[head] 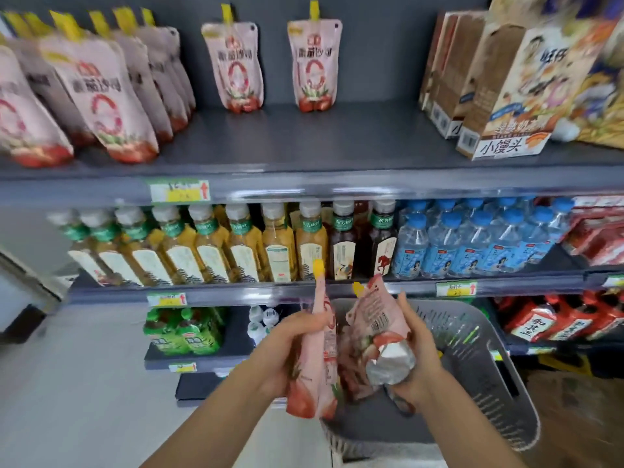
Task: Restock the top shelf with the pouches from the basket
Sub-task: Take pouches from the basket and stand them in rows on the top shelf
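My left hand point(287, 346) grips a pink spouted pouch point(320, 363) upright, edge-on, its yellow cap pointing up. My right hand point(415, 352) holds a second pink pouch point(374, 325) tilted, its silver bottom toward me. Both are just above the grey plastic basket point(479, 349), where more pouches point(351, 373) lie partly hidden behind the two I hold. On the top shelf point(304, 150) two pouches point(236, 65) point(314, 62) stand at the back middle, and rows of the same pouches point(101, 96) fill the left.
Tall snack cartons point(506, 96) stand on the top shelf at the right. The shelf below holds tea bottles point(216, 248) and blue-capped water bottles point(472, 244). Red packets point(557, 319) sit lower right, green bottles point(185, 329) lower left.
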Demonstrator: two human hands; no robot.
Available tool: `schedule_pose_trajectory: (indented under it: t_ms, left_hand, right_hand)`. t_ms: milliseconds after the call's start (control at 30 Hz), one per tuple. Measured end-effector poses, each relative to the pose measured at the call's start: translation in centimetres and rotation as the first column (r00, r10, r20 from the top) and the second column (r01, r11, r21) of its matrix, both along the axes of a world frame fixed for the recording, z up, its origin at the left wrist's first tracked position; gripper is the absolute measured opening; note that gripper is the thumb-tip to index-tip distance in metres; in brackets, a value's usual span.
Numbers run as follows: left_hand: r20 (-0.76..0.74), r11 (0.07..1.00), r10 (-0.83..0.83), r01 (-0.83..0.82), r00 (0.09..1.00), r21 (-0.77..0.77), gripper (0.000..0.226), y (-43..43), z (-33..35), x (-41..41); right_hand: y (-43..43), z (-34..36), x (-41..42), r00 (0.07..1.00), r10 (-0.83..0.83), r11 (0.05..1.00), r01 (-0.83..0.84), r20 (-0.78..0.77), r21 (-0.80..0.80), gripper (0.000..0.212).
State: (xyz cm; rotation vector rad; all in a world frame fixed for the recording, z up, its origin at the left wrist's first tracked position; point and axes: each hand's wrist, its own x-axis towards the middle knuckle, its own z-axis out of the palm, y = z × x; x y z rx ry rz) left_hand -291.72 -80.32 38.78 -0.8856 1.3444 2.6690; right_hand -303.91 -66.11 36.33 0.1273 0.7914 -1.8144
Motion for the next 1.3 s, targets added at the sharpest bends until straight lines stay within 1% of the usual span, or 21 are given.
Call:
schedule_pose_trajectory:
  t_ms: [100,167,200,300,367,400,433,467,500,533,567,600,667,733,800,900,933,1000,1133,1200,1300]
  left_hand:
    - [-0.074,0.963,0.113,-0.128,0.991,-0.239,0.089,-2.2,2.9,3.1]
    - [-0.125,0.908,0.175,-0.209,0.977,-0.362,0.082,-3.2,4.9,5.1]
    - [-0.143,0.873,0.201,-0.244,0.969,-0.423,0.080,-3.8,5.7,5.9]
    - [-0.182,0.738,0.222,-0.287,0.958,-0.611,0.071,-5.6,8.2,7.9]
    - [-0.199,0.635,0.244,-0.311,0.949,-0.707,0.064,-6.7,9.7,8.8]
    - [-0.214,0.563,0.252,-0.323,0.944,-0.761,0.062,-7.1,10.5,9.2]
    - [-0.228,0.434,0.264,-0.327,0.937,-0.839,0.061,-7.4,11.2,9.5]
    - [-0.241,0.254,0.279,-0.313,0.929,-0.915,0.062,-7.7,11.9,9.8]
    - [-0.256,0.059,0.289,-0.284,0.922,-0.957,0.064,-8.0,12.6,10.1]
    - [-0.279,-0.090,0.290,-0.264,0.916,-0.960,0.066,-8.4,13.2,10.4]
    - [-0.304,-0.148,0.285,-0.271,0.909,-0.951,0.069,-8.8,13.9,10.6]
    - [-0.325,-0.137,0.282,-0.298,0.903,-0.945,0.071,-9.3,14.7,10.8]
    - [-0.366,-0.015,0.286,-0.378,0.885,-0.926,0.075,-10.4,16.1,10.8]
    - [-0.407,0.049,0.281,-0.437,0.869,-0.898,0.075,-11.5,17.5,10.2]
    - [-0.444,0.050,0.280,-0.475,0.851,-0.878,0.080,-12.5,18.7,9.1]
    - [-0.484,0.072,0.305,-0.527,0.820,-0.847,0.101,-14.1,20.1,6.7]
    - [-0.490,0.083,0.317,-0.538,0.812,-0.839,0.103,-14.6,20.5,5.7]
    - [-0.486,0.094,0.324,-0.539,0.811,-0.837,0.094,-15.5,21.1,3.7]
    - [-0.436,0.051,0.323,-0.475,0.840,-0.879,0.084,-17.8,21.9,-1.2]
    - [-0.416,0.032,0.347,-0.454,0.840,-0.890,0.080,-19.3,21.6,-4.0]
    - [-0.404,0.045,0.394,-0.456,0.826,-0.889,0.080,-21.3,20.8,-8.1]
  right_hand:
    - [-1.8,2.7,1.9,0.993,0.061,0.998,-0.062,-0.098,-0.006,0.101]
    - [-3.2,4.7,3.6,0.984,0.059,0.998,-0.062,-0.168,-0.017,0.109]
    - [-3.9,6.1,4.4,0.975,0.056,0.998,-0.060,-0.216,-0.013,0.104]
    - [-6.3,9.5,6.7,0.930,0.012,1.000,-0.007,-0.367,0.016,0.074]
    - [-7.8,11.5,8.2,0.876,-0.035,0.998,0.053,-0.482,0.025,0.064]
    - [-8.5,12.3,8.7,0.836,-0.081,0.992,0.118,-0.543,0.034,0.055]
    - [-9.2,13.0,9.1,0.776,-0.128,0.978,0.203,-0.617,0.053,0.047]
    - [-9.9,13.8,9.6,0.703,-0.159,0.956,0.286,-0.693,0.070,0.046]
    - [-10.4,14.6,10.0,0.626,-0.177,0.934,0.350,-0.760,0.070,0.054]
    - [-11.0,15.4,10.4,0.557,-0.194,0.916,0.397,-0.808,0.054,0.062]
    - [-11.5,16.1,10.7,0.495,-0.211,0.901,0.432,-0.843,0.028,0.068]
    - [-11.9,16.6,11.0,0.446,-0.224,0.890,0.456,-0.867,0.005,0.072]
    - [-12.7,17.5,11.2,0.379,-0.244,0.865,0.501,-0.893,-0.024,0.078]
    - [-13.5,18.3,11.2,0.319,-0.276,0.831,0.552,-0.906,-0.059,0.084]
    - [-14.3,18.8,10.7,0.253,-0.306,0.789,0.606,-0.918,-0.097,0.090]
    - [-15.0,19.5,9.1,0.159,-0.322,0.736,0.662,-0.933,-0.141,0.098]
    - [-15.3,19.8,8.5,0.142,-0.329,0.729,0.667,-0.934,-0.155,0.100]
    - [-15.9,20.3,7.1,0.112,-0.349,0.711,0.679,-0.930,-0.185,0.101]
    - [-17.4,21.0,3.9,0.011,-0.376,0.653,0.712,-0.926,-0.257,0.106]
    - [-18.2,21.3,2.1,-0.012,-0.374,0.655,0.705,-0.927,-0.273,0.109]
    - [-19.3,21.4,-1.1,-0.048,-0.368,0.676,0.672,-0.929,-0.303,0.103]
